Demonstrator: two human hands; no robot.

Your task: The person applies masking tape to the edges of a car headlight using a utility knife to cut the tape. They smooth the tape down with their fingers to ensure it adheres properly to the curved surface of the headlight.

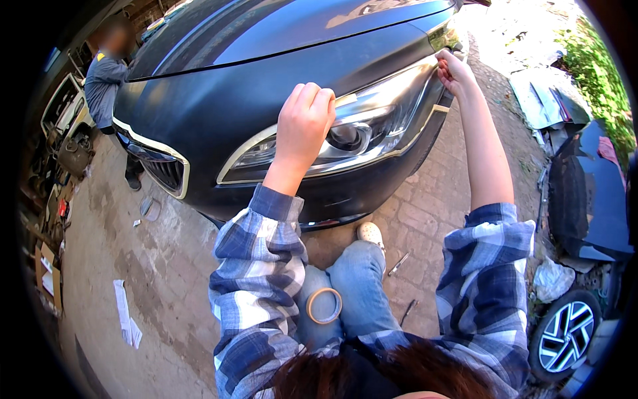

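The left hand point(306, 123) curls over the upper edge of a car headlight point(382, 116), and the right hand point(455, 72), well apart, pinches near its outer upper corner; I cannot tell whether either grips tape. Cream masking tape point(396, 153) borders the headlight's lower edge and inner end, apparently done, while the upper edge seems unfinished; the lamp is clear and glossy. Farther out, the grille point(163, 166) is tape-edged, and 1 tape roll point(323, 322) rests on blue jeans point(362, 286).
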